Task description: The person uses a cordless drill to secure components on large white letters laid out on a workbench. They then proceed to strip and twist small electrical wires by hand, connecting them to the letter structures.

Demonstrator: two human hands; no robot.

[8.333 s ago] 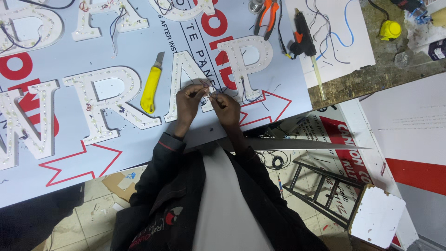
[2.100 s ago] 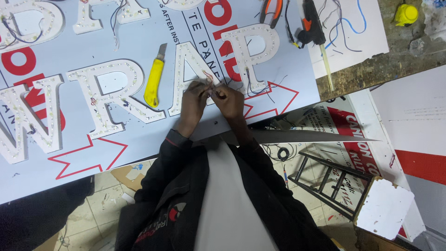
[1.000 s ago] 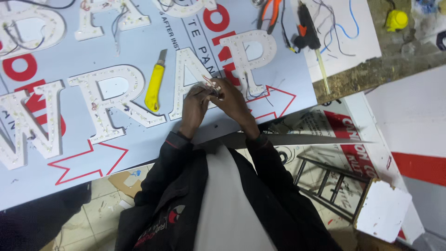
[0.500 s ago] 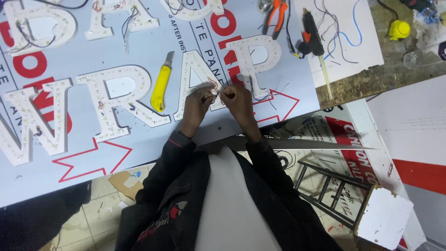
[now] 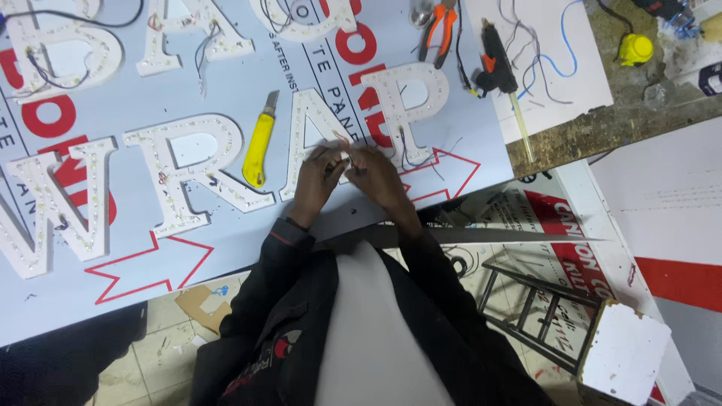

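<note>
Both hands meet over the triangular white letter (image 5: 304,120), which lies flat on the pale blue sign sheet (image 5: 113,105) near the front edge of the desk (image 5: 602,128), between a rounded letter on one side and a looped letter (image 5: 421,90) on the other. The left hand (image 5: 320,177) has its fingers pinched nearly shut on a small pale piece (image 5: 342,143) just above the letter's right leg. The right hand (image 5: 376,173) curls in against it, fingertips touching or almost touching the same spot, though whether those fingers grip the piece or only steady it cannot be told at this size. Compared with half a second ago very little has moved: the hands sit over the same part of the same letter, the right wrist a shade lower and the knuckles turned slightly inward, so the fine handwork is still at one point on the letter and has not gone on to another. Dark thin wires (image 5: 406,146) trail from the looped letter just right of the right hand. A yellow utility knife (image 5: 258,143) lies untouched just left of the triangular letter. Farther off, orange-handled pliers (image 5: 444,26) and a black glue gun (image 5: 492,56) rest well apart from the hands
</note>
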